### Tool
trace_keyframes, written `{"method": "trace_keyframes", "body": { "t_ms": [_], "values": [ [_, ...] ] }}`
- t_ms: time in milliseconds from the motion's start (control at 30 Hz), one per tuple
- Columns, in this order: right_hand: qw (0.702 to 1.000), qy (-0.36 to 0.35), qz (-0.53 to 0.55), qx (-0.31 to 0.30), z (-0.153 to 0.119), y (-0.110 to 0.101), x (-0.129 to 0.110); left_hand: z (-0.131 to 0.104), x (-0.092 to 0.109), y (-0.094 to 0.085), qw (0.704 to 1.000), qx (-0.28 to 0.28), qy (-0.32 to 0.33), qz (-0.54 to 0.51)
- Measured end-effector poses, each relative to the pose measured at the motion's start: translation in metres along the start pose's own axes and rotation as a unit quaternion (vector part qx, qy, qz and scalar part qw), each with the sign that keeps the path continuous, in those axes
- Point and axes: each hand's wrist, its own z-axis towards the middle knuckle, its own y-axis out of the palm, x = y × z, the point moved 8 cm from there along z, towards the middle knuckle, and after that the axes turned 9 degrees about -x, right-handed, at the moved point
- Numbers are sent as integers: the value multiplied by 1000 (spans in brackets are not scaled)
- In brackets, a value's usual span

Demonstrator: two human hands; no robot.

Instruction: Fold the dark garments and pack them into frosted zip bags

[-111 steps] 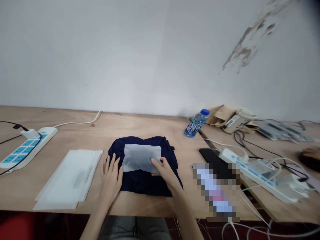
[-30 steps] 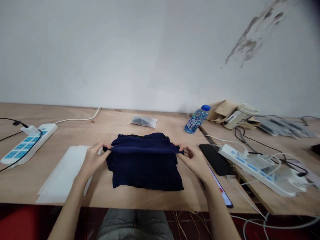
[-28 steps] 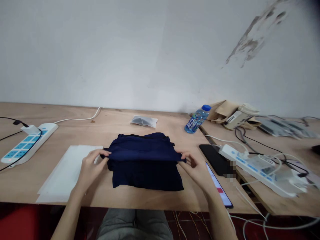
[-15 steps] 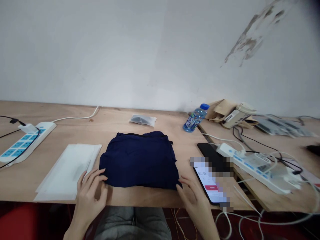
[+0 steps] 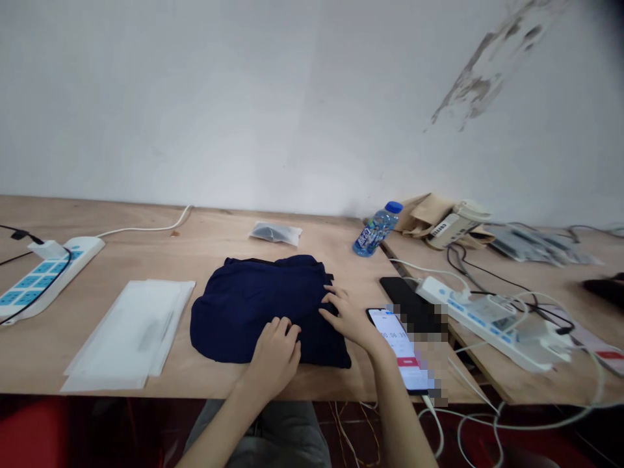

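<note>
A folded navy blue cloth [image 5: 244,305] lies on the wooden table [image 5: 219,383] in front of me. My left hand [image 5: 279,348] rests on its lower middle part, with fingers bent together; whether they pinch any fabric cannot be made out. On the cloth's right side is my right hand [image 5: 344,315], its fingers apart and touching the fabric near the edge. Flat translucent white bags [image 5: 127,331] lie in a stack left of the cloth. A small packet with something dark inside [image 5: 275,233] sits behind it.
Right of the cloth are a lit phone [image 5: 397,344], a black flat object [image 5: 404,296] and a power strip [image 5: 492,325] with tangled cables. A bottle [image 5: 376,229] and a coffee cup [image 5: 455,224] stand farther back. Another power strip [image 5: 53,273] is at far left.
My left hand has moved right, from the cloth's lower left corner onto its lower middle. My right hand has gone up and slightly left, from the lower right corner onto the right side.
</note>
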Motion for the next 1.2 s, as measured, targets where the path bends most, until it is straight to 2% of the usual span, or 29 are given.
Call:
{"method": "trace_keyframes", "body": {
  "t_ms": [133,233,300,367,433,500,567,633,700,767,867,967,1033,1100,1200],
  "values": [
    [997,22,70,16,-14,-14,-12,9,4,2,999,-32,-35,10],
    [991,59,110,52,-24,-28,-28,16,12,-10,993,-24,-42,-108],
    [980,84,163,82,-30,-34,-40,19,18,-18,972,-17,-36,-232],
    [954,111,267,82,-33,-28,-50,22,21,-24,937,-18,-27,-348],
    [908,128,394,64,-34,-14,-59,22,18,-28,905,-22,-20,-424],
    [862,124,489,53,-34,-2,-68,22,8,-29,884,-30,-22,-466],
    [844,104,523,60,-33,4,-72,22,-11,-27,871,-39,-38,-488],
    [850,86,513,84,-36,5,-71,21,-38,-23,860,-28,-78,-503],
    [869,81,475,116,-42,5,-70,18,-66,-19,855,-6,-128,-503],
    [895,81,418,130,-50,10,-73,14,-85,-16,864,7,-156,-478],
    [935,78,332,99,-59,32,-86,5,-97,-25,923,58,-174,-338],
    [960,63,264,67,-66,57,-100,-2,-86,-47,967,124,-178,-136],
    [968,45,238,60,-68,65,-107,6,-70,-51,980,93,-161,-68],
    [971,28,234,48,-69,68,-110,22,-56,-45,987,15,-150,-48],
    [965,30,257,32,-68,63,-108,51,-44,-32,980,-96,-171,-42]
  ]
}}
